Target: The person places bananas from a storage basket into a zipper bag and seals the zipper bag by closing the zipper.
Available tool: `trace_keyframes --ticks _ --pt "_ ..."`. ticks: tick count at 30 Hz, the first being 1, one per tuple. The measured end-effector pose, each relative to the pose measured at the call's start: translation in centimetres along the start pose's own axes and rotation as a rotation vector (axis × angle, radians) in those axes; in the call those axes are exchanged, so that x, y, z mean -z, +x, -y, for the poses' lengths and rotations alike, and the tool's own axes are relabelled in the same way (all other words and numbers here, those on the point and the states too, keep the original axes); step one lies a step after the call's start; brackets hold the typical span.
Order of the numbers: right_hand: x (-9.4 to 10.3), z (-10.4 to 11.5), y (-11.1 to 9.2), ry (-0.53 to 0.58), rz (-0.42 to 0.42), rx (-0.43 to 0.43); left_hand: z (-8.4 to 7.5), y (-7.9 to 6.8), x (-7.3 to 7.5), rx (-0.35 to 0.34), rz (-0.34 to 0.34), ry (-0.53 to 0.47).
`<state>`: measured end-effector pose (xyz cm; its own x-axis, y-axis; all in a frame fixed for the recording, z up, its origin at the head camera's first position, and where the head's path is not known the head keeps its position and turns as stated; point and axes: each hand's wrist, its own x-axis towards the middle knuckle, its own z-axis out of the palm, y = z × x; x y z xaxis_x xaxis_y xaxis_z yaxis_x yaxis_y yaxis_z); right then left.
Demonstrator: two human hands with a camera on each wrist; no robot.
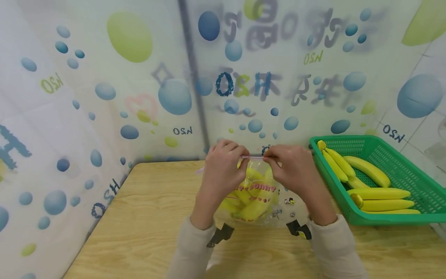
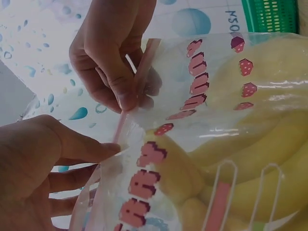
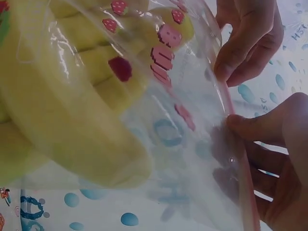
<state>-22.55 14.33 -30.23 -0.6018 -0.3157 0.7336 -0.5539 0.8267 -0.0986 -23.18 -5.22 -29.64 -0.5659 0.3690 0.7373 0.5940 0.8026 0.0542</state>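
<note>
A clear zip bag point(image 1: 258, 188) with bananas point(image 1: 252, 211) inside stands up between the two hands, its pink seal strip point(image 1: 254, 157) at the top. Red lettering and strawberries are printed on the bag. My left hand point(image 1: 223, 170) pinches the strip left of centre between thumb and fingers. Close beside it, my right hand point(image 1: 294, 166) pinches the same strip on the right. In the left wrist view the thumbs press along the pink strip point(image 2: 120, 127), a short gap apart. The right wrist view shows a large banana point(image 3: 72, 110) behind the plastic.
A green plastic basket point(image 1: 352, 211) with several loose bananas point(image 1: 369, 170) stands right of the bag on the wooden table point(image 1: 139, 217). Behind the table hangs a white curtain point(image 1: 216, 116) printed with blue and green bubbles. Dark pieces point(image 1: 223, 234) show beside the wrists.
</note>
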Motion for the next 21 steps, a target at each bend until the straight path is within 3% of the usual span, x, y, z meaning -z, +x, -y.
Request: trace_keyframes --ticks 9,21 --pt "-1.3 1.1 0.2 0.100 -0.096 0.107 -0.4 0.0 -0.1 -0.095 -0.054 0.049" --pt "-1.8 0.6 0.5 0.099 -0.143 0.137 0.0 0.1 -0.1 -0.050 -0.092 0.031"
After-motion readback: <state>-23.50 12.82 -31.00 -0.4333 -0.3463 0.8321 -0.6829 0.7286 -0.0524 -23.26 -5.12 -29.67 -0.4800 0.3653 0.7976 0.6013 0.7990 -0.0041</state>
